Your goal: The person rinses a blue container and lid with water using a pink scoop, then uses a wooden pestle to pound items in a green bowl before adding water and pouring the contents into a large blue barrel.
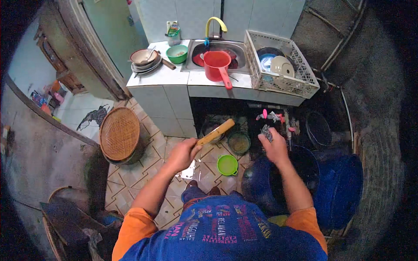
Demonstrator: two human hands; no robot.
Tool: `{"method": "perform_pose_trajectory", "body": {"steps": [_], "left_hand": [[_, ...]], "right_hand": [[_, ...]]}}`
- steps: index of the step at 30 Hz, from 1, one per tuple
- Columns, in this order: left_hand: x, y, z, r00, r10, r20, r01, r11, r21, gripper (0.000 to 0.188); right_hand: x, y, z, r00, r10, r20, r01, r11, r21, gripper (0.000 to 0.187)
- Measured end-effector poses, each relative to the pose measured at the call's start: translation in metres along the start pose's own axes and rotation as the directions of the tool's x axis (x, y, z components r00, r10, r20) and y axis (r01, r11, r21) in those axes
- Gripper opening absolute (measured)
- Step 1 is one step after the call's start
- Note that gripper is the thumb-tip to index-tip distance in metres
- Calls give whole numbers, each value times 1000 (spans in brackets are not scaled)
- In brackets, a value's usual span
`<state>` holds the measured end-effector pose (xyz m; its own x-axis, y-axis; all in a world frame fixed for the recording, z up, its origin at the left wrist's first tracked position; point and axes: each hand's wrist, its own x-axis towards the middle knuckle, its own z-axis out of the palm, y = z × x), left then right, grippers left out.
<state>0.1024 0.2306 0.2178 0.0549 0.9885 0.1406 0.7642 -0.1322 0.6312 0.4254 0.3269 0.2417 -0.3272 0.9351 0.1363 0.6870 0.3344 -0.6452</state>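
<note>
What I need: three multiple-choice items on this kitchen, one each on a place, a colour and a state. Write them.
1. The red dipper stands: A) on the floor; B) on the counter by the sink; C) in a cupboard.
2. The tap is: A) yellow; B) blue; C) white.
3. The left hand is: A) open and empty; B) closed on a wooden utensil; C) flat on the counter.
Answers: 1 B, it sits on the tiled edge before the sink; 2 A, its curved spout is yellow; 3 B, its fingers wrap the utensil's end, while the right hand grips a scouring pad.
</note>
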Motion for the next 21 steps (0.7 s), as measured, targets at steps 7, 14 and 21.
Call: {"method": "perform_pose_trajectory", "body": {"steps": [7, 14, 21], "left_hand": [[-4, 37, 54, 998, 3, 63, 0, 999, -43, 24], [-16, 38, 61, 991, -99, 87, 105, 992, -72, 24], [-21, 45, 66, 998, -57, 33, 60, 993, -105, 24]], "right_hand": [[-4, -64, 79, 776, -629, -36, 619, 772, -143, 39], [19, -42, 91, 854, -502, -135, 444, 840, -311, 25], [22, -24, 77, 775, -630, -54, 543, 707, -452, 23]]}}
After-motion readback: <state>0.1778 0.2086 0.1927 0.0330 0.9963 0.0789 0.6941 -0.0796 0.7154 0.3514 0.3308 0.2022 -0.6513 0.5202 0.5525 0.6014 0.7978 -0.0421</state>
